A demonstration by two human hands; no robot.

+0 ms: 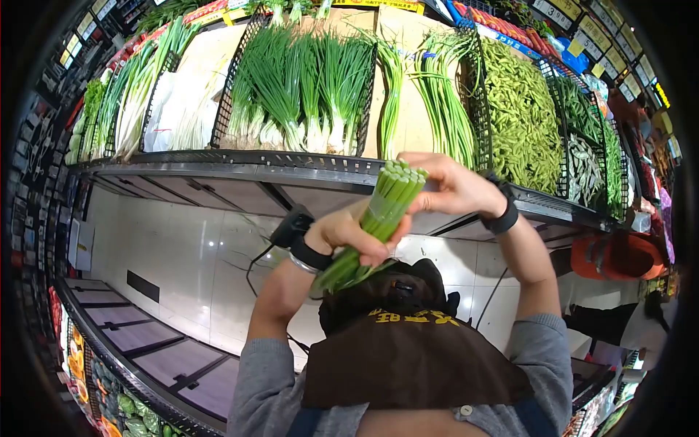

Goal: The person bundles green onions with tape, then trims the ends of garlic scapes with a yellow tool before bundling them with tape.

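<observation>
My left hand (357,234) is wrapped round a bunch of garlic scapes (386,205), holding it tilted above my apron. The cut ends point up and away from me, while the green tips hang down past my left wrist. Near the cut ends, my right hand (453,186) has its bent fingers and thumb closed against the bunch's side; some fingertips are hidden behind the stems. More long garlic scapes (444,109) lie on cardboard in the crate just beyond my hands.
Along the display shelf (240,162) stand black crates with spring onions (313,87), pale-stemmed greens (145,95) and green pods (520,116). A lower shelf of produce (131,408) runs behind at left. People in dark clothes stand at right, near an orange item (633,256).
</observation>
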